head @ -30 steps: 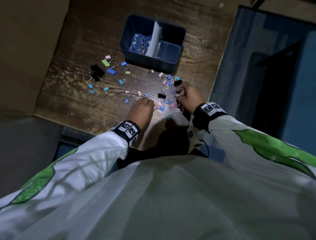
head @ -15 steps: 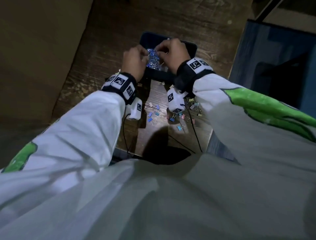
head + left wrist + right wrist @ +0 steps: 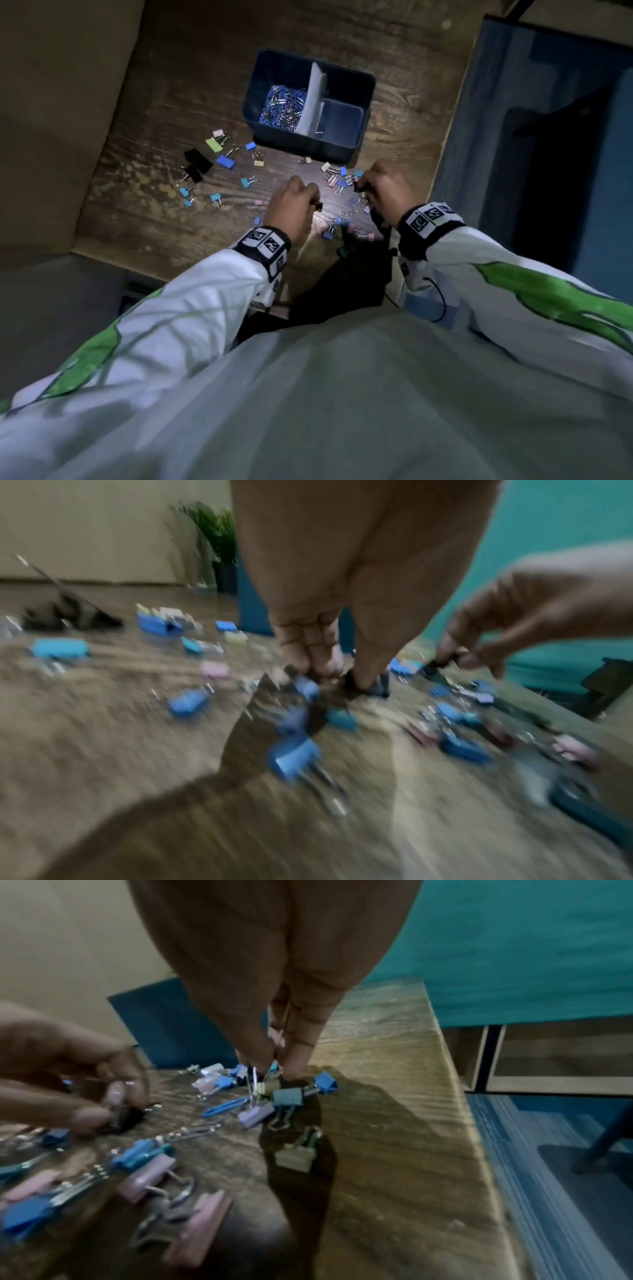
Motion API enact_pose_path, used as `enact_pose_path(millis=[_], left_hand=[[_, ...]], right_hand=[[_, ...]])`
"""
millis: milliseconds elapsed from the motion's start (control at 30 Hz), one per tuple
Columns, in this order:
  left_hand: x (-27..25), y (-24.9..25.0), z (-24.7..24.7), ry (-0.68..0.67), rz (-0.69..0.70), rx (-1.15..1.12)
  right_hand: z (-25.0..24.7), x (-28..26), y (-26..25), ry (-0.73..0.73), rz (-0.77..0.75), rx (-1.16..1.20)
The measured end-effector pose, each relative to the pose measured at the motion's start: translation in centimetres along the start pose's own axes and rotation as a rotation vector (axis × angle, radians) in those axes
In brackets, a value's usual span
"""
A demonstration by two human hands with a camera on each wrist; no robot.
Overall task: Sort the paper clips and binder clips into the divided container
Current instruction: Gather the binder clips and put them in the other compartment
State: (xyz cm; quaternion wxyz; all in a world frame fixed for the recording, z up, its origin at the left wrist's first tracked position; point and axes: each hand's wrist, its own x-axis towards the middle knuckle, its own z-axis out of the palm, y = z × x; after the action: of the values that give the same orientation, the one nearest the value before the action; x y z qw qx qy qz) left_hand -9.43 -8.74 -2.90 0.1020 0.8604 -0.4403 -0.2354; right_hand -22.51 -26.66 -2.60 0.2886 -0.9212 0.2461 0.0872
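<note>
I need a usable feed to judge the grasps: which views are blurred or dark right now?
Left wrist view: heavy motion smear, binder clips reduced to streaks. Right wrist view: sharper mid-frame, the blue paper clip readable, near clips soft. Head view: dim, shadow below the left hand.

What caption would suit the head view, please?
Both hands pick among scattered clips beside the divided container.

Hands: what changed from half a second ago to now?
Both came back from over the container to the clips near the table's front edge. The left hand now pinches a black binder clip; the right hand pinches something small among the clips. The container and paper clips stayed put.
</note>
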Motion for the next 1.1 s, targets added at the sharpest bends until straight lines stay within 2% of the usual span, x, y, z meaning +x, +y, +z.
enact_pose_path(millis=[100, 167, 233, 300, 333, 400, 500, 767, 867, 967, 1100], left_hand=[[0.3, -0.8, -1.0, 0.048, -0.026, 0.080], [1.0, 0.3, -1.3, 0.076, 0.015, 0.084], [1.7, 1.8, -1.0, 0.078, 0.046, 0.067], [2.0, 2.6, -0.2, 0.092, 0.019, 0.063], [1.9, 2.5, 0.2, 0.106, -0.001, 0.064], [1.5, 2.2, 0.9, 0.133, -0.027, 0.056], [0.7, 1.6, 1.6, 0.150, -0.037, 0.044], [0.0, -0.1, 1.7, 0.155, -0.061, 0.060], [0.0, -0.4, 1.4, 0.197, -0.066, -0.014], [0.7, 0.2, 0.8, 0.261, -0.050, -0.097], [3.1, 2.4, 0.3, 0.245, -0.030, -0.120]], right_hand=[[-0.5, 0.6, 1.1, 0.059, 0.049, 0.046], [-1.1, 0.9, 1.4, 0.077, 0.056, 0.064], [-1.5, 0.6, 1.2, 0.104, 0.026, 0.059], [-1.4, 0.0, 0.6, 0.136, -0.038, 0.028], [-1.0, -0.2, 0.1, 0.118, -0.072, 0.002], [0.0, -0.6, -0.7, -0.008, -0.119, -0.085], [1.4, -0.7, -1.1, -0.206, -0.087, -0.173], [1.5, 0.9, -1.4, -0.192, -0.057, -0.112], [1.4, 1.0, -1.6, -0.205, -0.063, -0.140], [1.4, 1.2, -2.0, -0.220, -0.048, -0.177], [1.4, 1.1, -2.8, -0.215, -0.017, -0.225]])
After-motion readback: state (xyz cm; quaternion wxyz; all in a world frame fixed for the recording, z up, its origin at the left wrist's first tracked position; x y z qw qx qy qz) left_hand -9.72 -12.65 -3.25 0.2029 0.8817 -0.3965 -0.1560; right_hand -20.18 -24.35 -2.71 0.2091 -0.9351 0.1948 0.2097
